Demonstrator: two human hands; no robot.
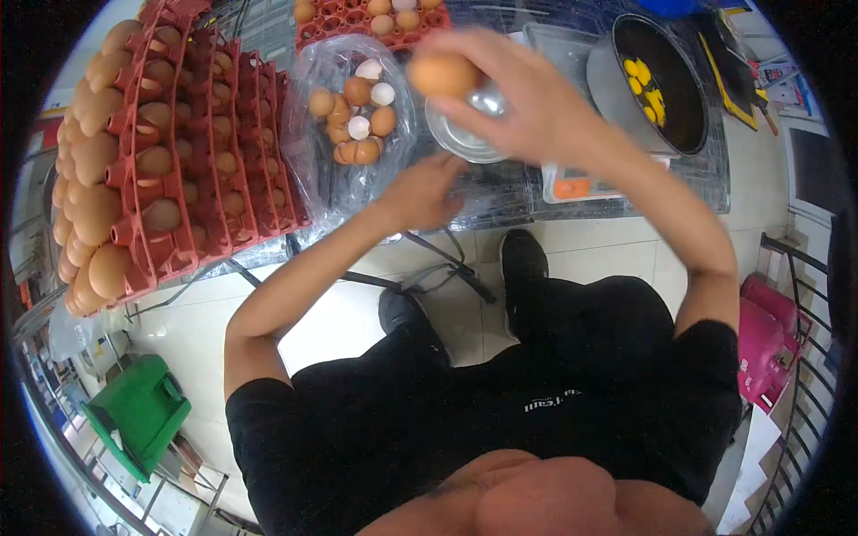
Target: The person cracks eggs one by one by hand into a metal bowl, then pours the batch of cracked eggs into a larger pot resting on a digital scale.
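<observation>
A brown egg (444,75) is in the grasp of my right hand (516,100), blurred, over a shiny metal bowl (469,144). The hand covers much of that bowl. My left hand (429,187) is at the near-left edge of the bowl, thumb apart from the fingers; whether the fingertips touch the rim I cannot tell. Left of the bowl lies a clear plastic bag (305,167) with several cracked eggshells (358,127). A deep round pan (606,84) on the right contains several yellow yolks (653,107).
Red egg trays (201,134) full of brown eggs are stacked at the left. Another red tray (328,30), partly filled, lies at the back. A scale with an orange panel (571,187) is beside the pan. On the floor are a green bin (144,409) and pink gas cylinders (764,342).
</observation>
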